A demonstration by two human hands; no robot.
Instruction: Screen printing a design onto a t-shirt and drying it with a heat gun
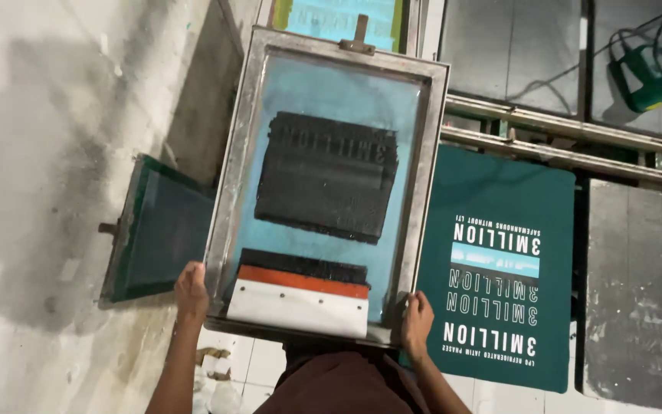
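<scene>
Long print table (pixel 637 253), grey boards side by side, running left to right.
- Green shirt (pixel 499 261) with white print, flat on a board, right of centre.
- Bare grey board (pixel 641 299), paint-flecked, at the near right.
- Two metal rails (pixel 568 138) along the table, far of the shirt.
- Green tool (pixel 649 80) with cable, far right.

Tiled floor (pixel 243 368): a second screen frame (pixel 155 230) leaning at the left wall.

A single head-worn camera looks steeply down from close above, with the screen frame (pixel 323 184) filling the centre, the floor at left, and the printing table (pixel 637 268) at right.
</scene>
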